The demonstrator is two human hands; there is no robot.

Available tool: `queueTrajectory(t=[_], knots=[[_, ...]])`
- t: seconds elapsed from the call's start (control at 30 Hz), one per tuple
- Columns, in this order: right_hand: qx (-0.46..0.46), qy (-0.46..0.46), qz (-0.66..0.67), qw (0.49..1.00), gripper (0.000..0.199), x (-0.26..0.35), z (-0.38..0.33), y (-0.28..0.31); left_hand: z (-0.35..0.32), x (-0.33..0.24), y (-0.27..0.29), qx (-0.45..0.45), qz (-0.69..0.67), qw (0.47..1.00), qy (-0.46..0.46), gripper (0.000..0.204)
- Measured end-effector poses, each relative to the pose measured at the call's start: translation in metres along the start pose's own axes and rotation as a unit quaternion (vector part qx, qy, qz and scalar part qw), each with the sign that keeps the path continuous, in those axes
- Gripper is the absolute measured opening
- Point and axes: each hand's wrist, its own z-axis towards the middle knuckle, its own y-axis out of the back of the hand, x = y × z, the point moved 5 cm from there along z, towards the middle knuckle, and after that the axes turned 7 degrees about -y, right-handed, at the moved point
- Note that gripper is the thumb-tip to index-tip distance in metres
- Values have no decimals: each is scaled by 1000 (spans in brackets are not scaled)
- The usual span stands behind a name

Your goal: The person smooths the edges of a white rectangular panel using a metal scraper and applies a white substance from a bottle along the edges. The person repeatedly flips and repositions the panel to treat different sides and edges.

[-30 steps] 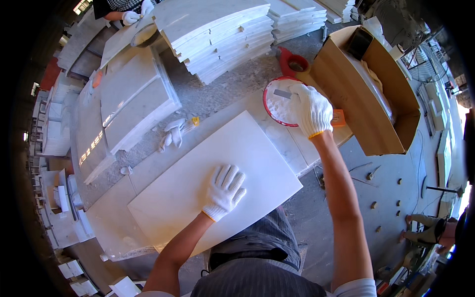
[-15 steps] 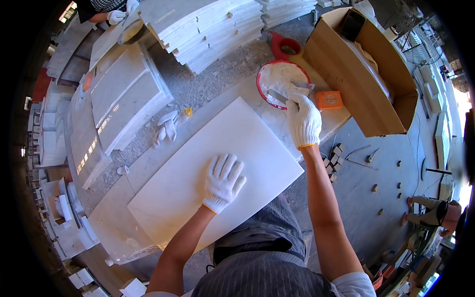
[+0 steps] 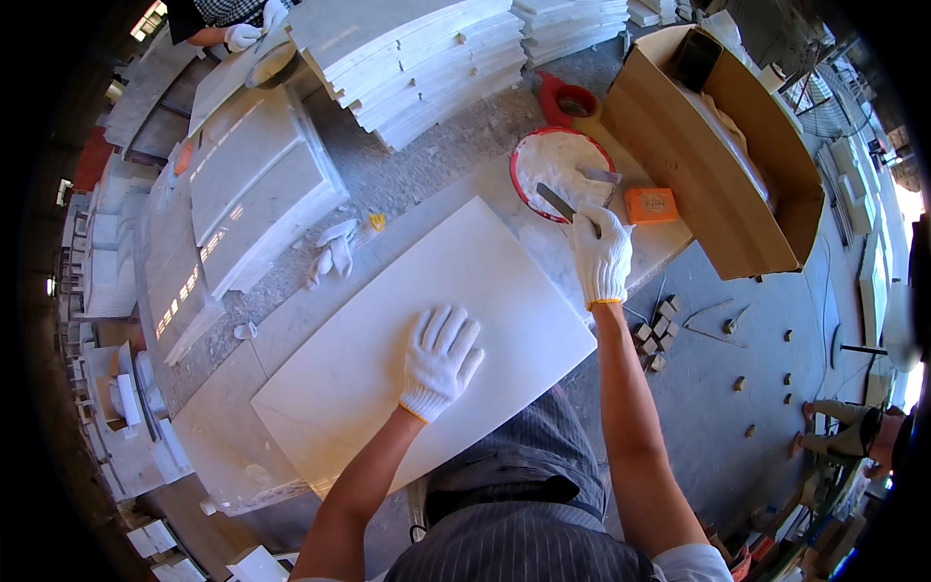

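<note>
A large white stone slab (image 3: pixel 388 330) lies flat on the workbench in front of me. My left hand (image 3: pixel 441 359), in a white knit glove, rests spread flat on the slab near its front edge. My right hand (image 3: pixel 601 254), also gloved, grips a putty knife (image 3: pixel 558 202) whose blade points toward a red-rimmed bowl of white paste (image 3: pixel 553 160) at the slab's far right corner. An orange block (image 3: pixel 651 205) lies just right of the bowl.
An open cardboard box (image 3: pixel 766 204) stands at the right. Stacks of white slabs (image 3: pixel 417 58) fill the back, more slabs (image 3: pixel 252 194) at the left. A spare white glove (image 3: pixel 330 254) lies on the bench. Small stone chips (image 3: pixel 659 330) dot the floor. Another person's gloved hands (image 3: pixel 247 34) work at the far left.
My right hand has drawn back from over the paste bowl toward the slab's right corner, bringing the putty knife with it. My left hand stays flat on the slab.
</note>
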Motion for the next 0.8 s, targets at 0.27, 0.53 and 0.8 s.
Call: queueTrajectory(t=[0.27,0.53,0.8], knots=[[58,-64,156,984,21,-22,-11,12,-2,-4,6,-39,22,999,-3,34],[107,-113,210,965,23,-37,-78,75,-11,-5,4,-100,41,994,-5,29],[110,-136,173,969,24,-107,-155,148,-21,-18,-8,-90,108,990,18,36]])
